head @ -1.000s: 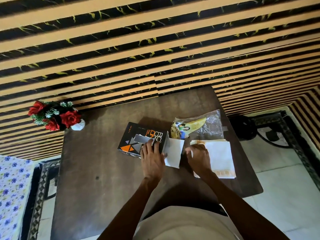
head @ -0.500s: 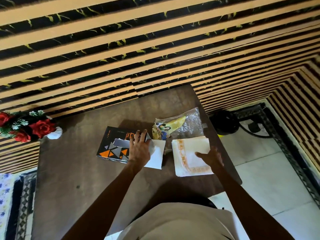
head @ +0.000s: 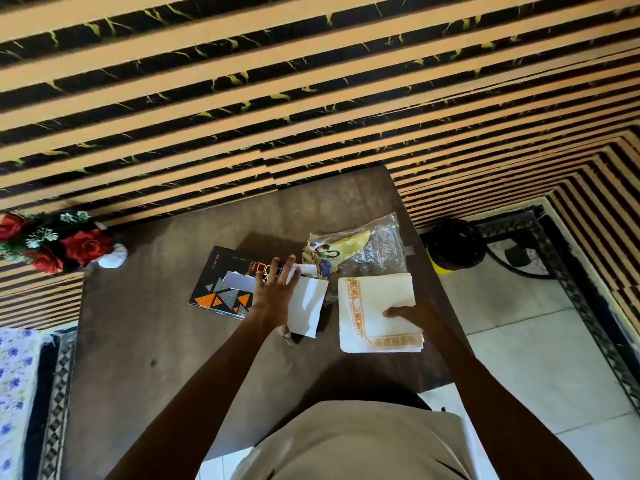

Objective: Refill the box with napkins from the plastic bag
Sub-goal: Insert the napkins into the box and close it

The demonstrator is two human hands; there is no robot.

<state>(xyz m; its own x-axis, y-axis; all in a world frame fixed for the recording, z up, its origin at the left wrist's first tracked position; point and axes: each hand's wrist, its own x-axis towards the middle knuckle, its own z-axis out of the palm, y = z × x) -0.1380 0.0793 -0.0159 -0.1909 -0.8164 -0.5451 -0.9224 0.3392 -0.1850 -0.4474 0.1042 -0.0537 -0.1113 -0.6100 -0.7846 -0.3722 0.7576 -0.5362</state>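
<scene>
A black napkin box with orange triangles lies flat on the brown table; its white end flap stands open to the right. My left hand rests flat on the box's right end, fingers spread. A stack of white napkins with an orange border lies to the right of the flap. My right hand grips the stack at its right edge, thumb on top. The clear plastic bag with a yellow printed label lies just behind the stack.
A white vase of red roses stands at the table's far left. The striped wall runs along the table's far edge. A black and yellow object sits on the tiled floor to the right. A flowered cloth is at the left.
My right hand has slid from the middle of the napkin stack to its right edge and taken hold of it. My left hand has stayed on the box's right end.
</scene>
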